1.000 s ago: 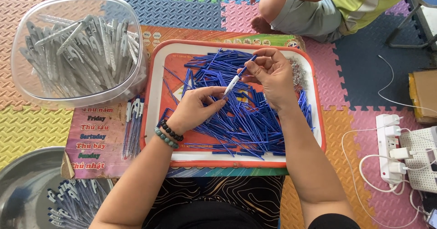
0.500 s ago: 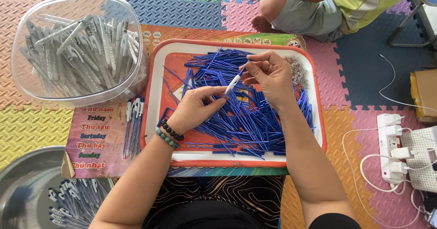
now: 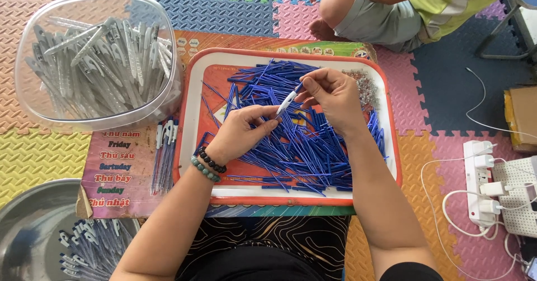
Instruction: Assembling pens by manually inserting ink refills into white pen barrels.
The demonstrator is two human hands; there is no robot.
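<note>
Head view: left hand and right hand both pinched on one white pen barrel, held tilted above red-rimmed tray, blue refill tip poking out near right fingers. Heap of blue refills under hands, small pile of springs at tray's far right corner. Clear tub of grey barrels left of tray. Judgement: keep barrel steady with left, feed refill straight along axis, no bending; stay over tray so drops land inside
</note>
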